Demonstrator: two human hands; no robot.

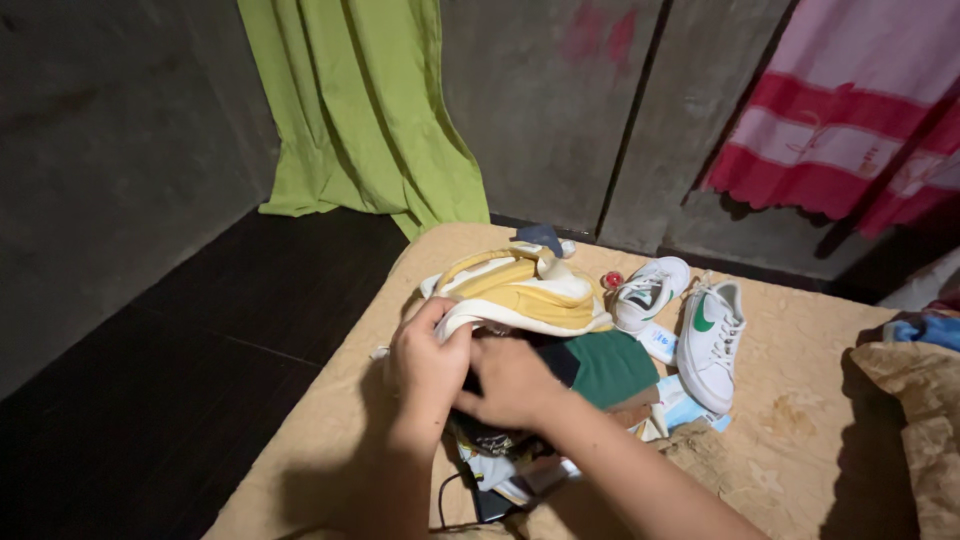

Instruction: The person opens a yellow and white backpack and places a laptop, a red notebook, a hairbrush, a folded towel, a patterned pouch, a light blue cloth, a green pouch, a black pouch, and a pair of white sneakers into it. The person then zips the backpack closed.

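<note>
Hands (428, 365) (512, 383) gripping soft yellow-and-white cloth (520, 290) over green fabric (610, 367)

The scene is dim overall, with light falling from above and in front onto the tan bedcover (800, 400); the dark floor (200, 380) and grey wall (100, 150) stay underexposed. Soft shadows lie at the cover's near-left and right edges. Focus is adequate, with mild softness and wide-angle stretching toward the frame edges.

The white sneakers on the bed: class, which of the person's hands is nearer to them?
Right. The right hand rests on the pile of clothes, on the side toward the white sneakers. The left hand grips the yellow-and-white bag farther from them.
</note>
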